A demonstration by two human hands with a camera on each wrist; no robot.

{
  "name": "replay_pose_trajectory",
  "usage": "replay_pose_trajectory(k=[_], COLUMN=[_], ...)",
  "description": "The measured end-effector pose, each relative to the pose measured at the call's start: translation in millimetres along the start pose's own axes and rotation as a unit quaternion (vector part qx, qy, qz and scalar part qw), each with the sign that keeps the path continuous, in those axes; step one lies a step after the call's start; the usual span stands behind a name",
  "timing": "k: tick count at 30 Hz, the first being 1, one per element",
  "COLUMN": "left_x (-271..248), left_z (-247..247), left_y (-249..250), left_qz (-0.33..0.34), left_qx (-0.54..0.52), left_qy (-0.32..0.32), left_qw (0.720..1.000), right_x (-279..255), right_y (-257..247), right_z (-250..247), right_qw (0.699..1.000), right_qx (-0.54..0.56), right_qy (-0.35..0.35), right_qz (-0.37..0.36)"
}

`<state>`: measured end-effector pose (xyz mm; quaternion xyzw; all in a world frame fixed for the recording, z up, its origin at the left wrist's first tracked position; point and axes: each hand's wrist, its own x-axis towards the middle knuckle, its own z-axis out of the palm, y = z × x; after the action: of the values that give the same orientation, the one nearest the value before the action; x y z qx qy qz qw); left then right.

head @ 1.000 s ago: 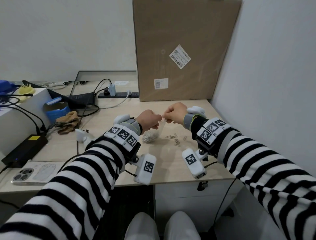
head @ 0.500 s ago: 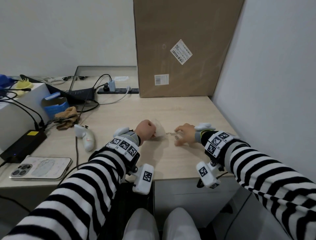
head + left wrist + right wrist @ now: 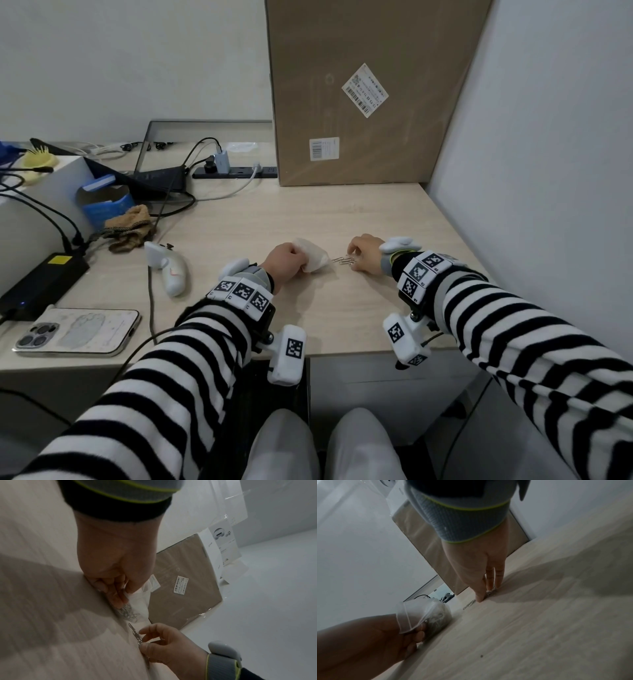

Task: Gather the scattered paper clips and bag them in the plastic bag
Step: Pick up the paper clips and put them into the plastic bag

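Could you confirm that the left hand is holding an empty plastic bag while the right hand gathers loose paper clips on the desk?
Not quite: the plastic bag is not empty. The left wrist view shows paper clips inside it. The left hand does hold it, and the right hand pinches the loose clips on the desk.

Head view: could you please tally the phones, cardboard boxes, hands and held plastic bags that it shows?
Phone: 1
Cardboard box: 1
Plastic bag, held: 1
Hands: 2, left hand gripping the bag, right hand pinching paper clips
Total: 5
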<state>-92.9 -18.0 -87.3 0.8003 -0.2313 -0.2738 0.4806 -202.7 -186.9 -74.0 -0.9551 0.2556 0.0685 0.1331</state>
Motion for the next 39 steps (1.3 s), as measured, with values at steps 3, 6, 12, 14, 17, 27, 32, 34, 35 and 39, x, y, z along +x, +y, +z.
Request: replay_pose_trajectory(k=[3,6,12,14,17,27,32,34,35,39], left_x=[-1,-2,-1,-3,-10,-17,-21,-23,-24,-28], left_z=[0,0,0,0,1,-3,0,1,2,7], left_y=[0,0,-1,0,3,26,42,47,49,58], left_qz=[0.003,0.006,0.012,0.012,0.015,0.047,0.064,0.063,0.061,0.055], left_qx=[-0.011,-0.013,-0.01,-0.011,-0.025,-0.072,-0.089,-0.094,-0.099,-0.118], left_qy=[-0.002,0.001,-0.002,-0.001,0.001,-0.009,-0.008,-0.012,-0.015,-0.028], left_qw=[1.0,1.0,1.0,1.0,1.0,0.996,0.994,0.993,0.993,0.991], right_x=[1,1,-4,-6,-7,-12,-10,-13,-14,-21], right_y=[-3,-9,-12,-12,-19,5,6,-3,-9,-33], right_z=[-2,-5,-5,-5,-10,-8,-22,-32,-39,-60], right_qw=[1.0,0.998,0.997,0.998,0.997,0.993,0.942,0.903,0.886,0.842], right_qx=[-0.019,-0.047,-0.067,-0.054,-0.074,0.085,0.303,0.399,0.432,0.505], right_qy=[-0.009,-0.022,0.006,0.02,-0.009,0.086,0.145,0.163,0.167,0.176], right_qz=[-0.014,-0.019,-0.031,-0.041,-0.024,-0.006,0.018,-0.002,-0.016,-0.069])
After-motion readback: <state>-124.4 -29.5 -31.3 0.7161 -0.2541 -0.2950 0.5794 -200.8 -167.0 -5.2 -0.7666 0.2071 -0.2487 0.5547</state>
